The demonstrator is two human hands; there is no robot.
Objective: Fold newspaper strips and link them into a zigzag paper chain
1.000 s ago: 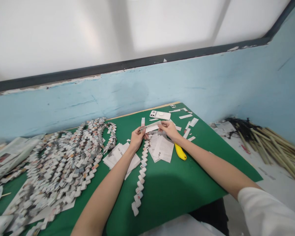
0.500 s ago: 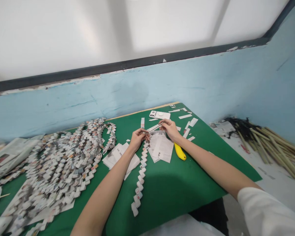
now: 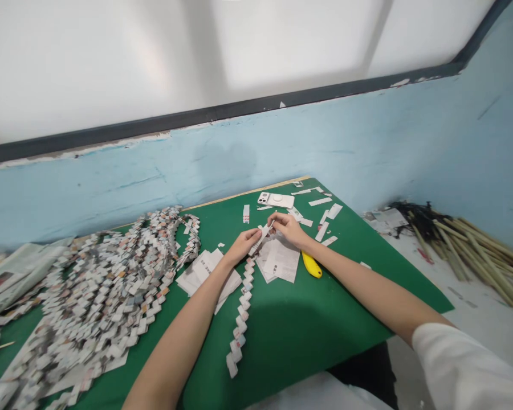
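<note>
A zigzag chain of folded paper [image 3: 241,319] hangs down from my hands and lies across the green table towards me. My left hand [image 3: 243,245] is closed on the chain's upper end. A folded paper strip [image 3: 265,230] stands out at that end, and my right hand [image 3: 285,228] pinches it between thumb and fingers. Under and beside my hands lie loose sheets of printed paper [image 3: 287,261]. A second stack of paper sheets [image 3: 205,270] rests left of the chain, partly behind my left forearm.
A large heap of woven paper chain [image 3: 111,290] covers the table's left side. A yellow-handled tool [image 3: 311,264] lies by my right wrist. A white phone [image 3: 276,200] and scattered paper strips [image 3: 320,201] lie farther back. Bamboo poles [image 3: 479,256] are on the floor at right.
My right hand has come in towards my left and slightly down. The strip, held stretched between both hands before, is now shorter and folded at the chain's end.
</note>
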